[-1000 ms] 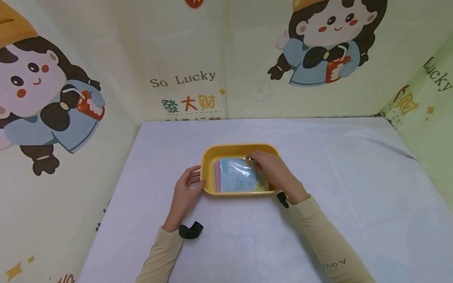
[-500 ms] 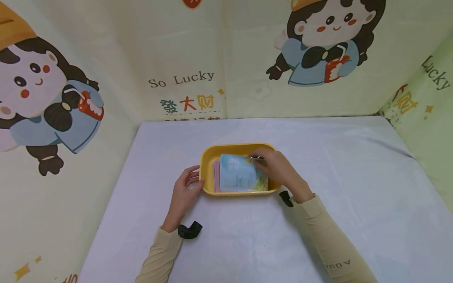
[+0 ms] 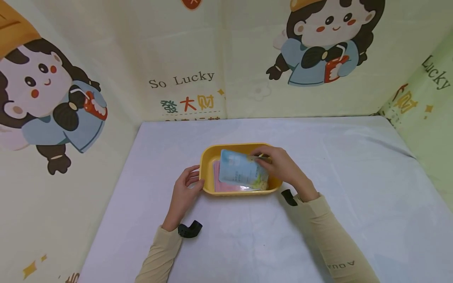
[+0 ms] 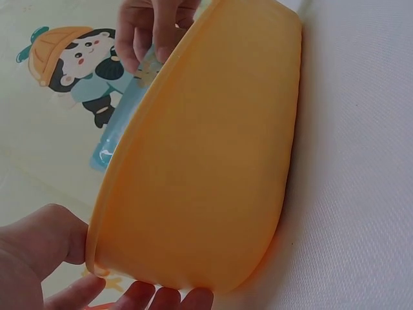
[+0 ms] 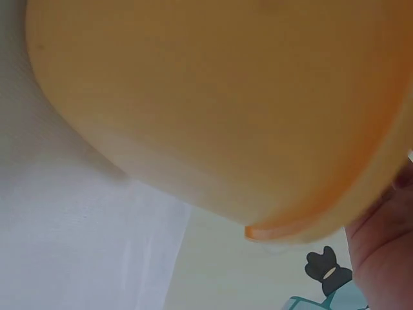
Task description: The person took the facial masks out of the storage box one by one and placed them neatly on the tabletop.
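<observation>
Pinching a blue printed sachet (image 3: 235,169) near its far R corner: R hand (image 3: 281,163), thumb & fingers closed on the edge, gap narrow. Sachet pos.: over the yellow plastic tray (image 3: 207,173), tilted, L end raised clear of the contents, near R corner low in the tray; seen from the L wrist, part of it shows above the rim. Print incl. pale lettering & a yellow-green motif at the R end; wording n/legible from where I stand.

Underneath, a pink sachet (image 3: 226,188) lies flat on the tray floor, partly covered; exact no. of pcs there can't be told.

L hand (image 3: 184,190) holds the tray's L end btwn thumb (at rim) & spread fingers (agst. outer wall). Tray sits level on the white-covered worktop (image 3: 226,243).

Both arms in beige sleeves (image 3: 339,239), w/ a black wrist fitting (image 3: 190,229) on ea. Backdrop: cream cloth (image 3: 247,59), cartoon figures, "So Lucky" lettering.
</observation>
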Motion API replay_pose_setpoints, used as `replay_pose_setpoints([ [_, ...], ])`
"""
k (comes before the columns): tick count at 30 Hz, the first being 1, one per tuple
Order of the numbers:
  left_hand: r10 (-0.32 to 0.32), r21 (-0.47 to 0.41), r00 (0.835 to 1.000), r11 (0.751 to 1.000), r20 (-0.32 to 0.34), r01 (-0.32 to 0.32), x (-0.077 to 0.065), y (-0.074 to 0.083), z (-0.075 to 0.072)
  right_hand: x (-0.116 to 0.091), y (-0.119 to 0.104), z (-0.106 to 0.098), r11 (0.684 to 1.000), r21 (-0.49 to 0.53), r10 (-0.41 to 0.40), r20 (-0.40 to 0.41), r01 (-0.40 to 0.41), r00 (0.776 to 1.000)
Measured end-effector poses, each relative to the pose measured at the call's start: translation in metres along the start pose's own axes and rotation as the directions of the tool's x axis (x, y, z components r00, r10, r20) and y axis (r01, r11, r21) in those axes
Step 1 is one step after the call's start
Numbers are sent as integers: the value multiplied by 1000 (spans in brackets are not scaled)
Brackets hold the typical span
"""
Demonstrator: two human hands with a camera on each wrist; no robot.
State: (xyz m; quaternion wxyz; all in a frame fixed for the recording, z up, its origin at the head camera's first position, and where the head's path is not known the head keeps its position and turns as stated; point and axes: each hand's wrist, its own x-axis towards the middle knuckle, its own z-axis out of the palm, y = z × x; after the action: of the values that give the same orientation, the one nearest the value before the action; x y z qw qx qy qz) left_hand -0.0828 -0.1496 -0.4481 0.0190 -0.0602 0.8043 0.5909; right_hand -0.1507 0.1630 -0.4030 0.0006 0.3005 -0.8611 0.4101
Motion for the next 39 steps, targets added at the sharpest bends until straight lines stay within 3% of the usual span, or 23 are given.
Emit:
replay_pose_setpoints([
  [24,-11,-20,1000,1000,11,11,1,-2,0,-3,-14,-25,996,-50,-74,-79,70,994],
  [39,-11,1,1000,1000,13,11,0,1,1,-3,-20,-49,995,-93,-57,-153,43,987],
])
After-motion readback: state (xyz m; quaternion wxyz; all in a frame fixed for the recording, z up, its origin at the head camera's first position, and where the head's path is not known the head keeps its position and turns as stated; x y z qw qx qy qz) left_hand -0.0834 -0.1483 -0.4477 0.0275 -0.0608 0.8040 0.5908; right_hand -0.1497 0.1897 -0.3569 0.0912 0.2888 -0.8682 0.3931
